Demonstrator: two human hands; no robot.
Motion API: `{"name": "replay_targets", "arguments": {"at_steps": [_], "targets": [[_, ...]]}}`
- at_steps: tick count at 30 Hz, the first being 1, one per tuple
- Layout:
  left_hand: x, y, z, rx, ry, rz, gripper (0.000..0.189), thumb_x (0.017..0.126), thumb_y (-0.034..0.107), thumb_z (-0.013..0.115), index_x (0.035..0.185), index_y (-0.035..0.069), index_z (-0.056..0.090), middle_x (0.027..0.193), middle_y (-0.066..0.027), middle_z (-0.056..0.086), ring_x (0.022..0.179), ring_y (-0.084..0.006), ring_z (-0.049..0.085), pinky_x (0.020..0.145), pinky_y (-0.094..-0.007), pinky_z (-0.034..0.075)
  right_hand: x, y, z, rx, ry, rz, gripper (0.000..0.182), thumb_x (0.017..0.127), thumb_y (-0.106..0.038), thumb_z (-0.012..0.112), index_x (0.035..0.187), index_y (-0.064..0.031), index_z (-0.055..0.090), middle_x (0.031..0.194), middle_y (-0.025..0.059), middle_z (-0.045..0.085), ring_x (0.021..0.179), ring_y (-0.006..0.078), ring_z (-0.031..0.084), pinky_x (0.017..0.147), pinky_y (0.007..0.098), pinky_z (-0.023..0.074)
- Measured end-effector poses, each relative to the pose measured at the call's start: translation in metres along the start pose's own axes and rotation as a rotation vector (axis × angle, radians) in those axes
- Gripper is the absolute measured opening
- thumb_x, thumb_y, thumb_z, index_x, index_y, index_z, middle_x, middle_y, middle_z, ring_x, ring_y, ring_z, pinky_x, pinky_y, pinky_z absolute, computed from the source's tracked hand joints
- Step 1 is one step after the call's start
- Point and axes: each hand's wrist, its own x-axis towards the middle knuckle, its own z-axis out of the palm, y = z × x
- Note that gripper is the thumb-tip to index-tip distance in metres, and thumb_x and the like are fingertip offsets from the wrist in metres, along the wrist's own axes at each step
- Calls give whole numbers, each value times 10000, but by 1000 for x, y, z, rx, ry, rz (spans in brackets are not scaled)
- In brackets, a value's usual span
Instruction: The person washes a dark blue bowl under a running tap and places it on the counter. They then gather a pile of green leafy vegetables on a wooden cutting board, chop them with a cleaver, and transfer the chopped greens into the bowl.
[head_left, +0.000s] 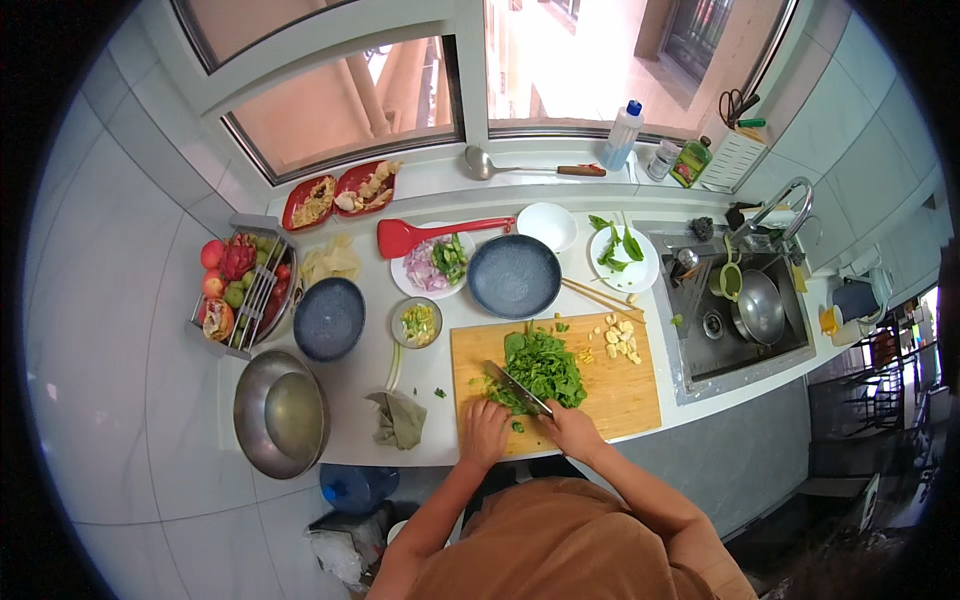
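Observation:
My right hand (571, 430) grips the handle of a kitchen knife (517, 386). The blade slants up to the left, across the near left part of a pile of chopped leafy greens (551, 364). Beside the blade, my left hand (486, 429) rests with bent fingertips at the pile's near left edge; whether it pinches any leaves is hidden. Under both lies a wooden cutting board (476, 349). Peeled garlic cloves (621, 341) sit at the board's far right, with small yellow bits (585, 355) next to them.
Left of the board are a crumpled cloth (399, 421), a small bowl of chopped scallion (418, 322) and a metal basin (247, 420). Behind it stand a dark blue bowl (514, 276) and a red spatula (397, 240). Chopsticks (600, 295) touch its far edge. The sink (690, 360) is to the right.

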Motion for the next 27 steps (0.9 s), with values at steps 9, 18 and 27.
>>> {"name": "replay_targets", "arguments": {"at_steps": [9,18,27], "targets": [[-17,24,-43,-228,114,-243,348,792,150,799,1101,40,684,1272,-167,569,1164,-384,555,992,-470,473,-25,-10,-15,-209,-35,-115,203,1017,-266,560,1085,-83,506,742,221,654,745,458,650,658,570,499],[-23,-2,-15,-215,87,-165,193,802,39,728,991,29,692,1067,-135,649,1029,-361,599,881,-450,512,-8,-5,9,-310,-106,-98,203,996,-227,566,1080,-52,509,785,218,691,784,442,682,671,564,518],[-22,-5,-13,-159,66,-122,168,808,53,718,975,46,701,1012,-112,655,988,-340,604,860,-445,513,32,-3,43,-141,-29,-139,242,983,-250,595,1108,-60,511,806,238,684,793,472,663,702,574,514]]}}
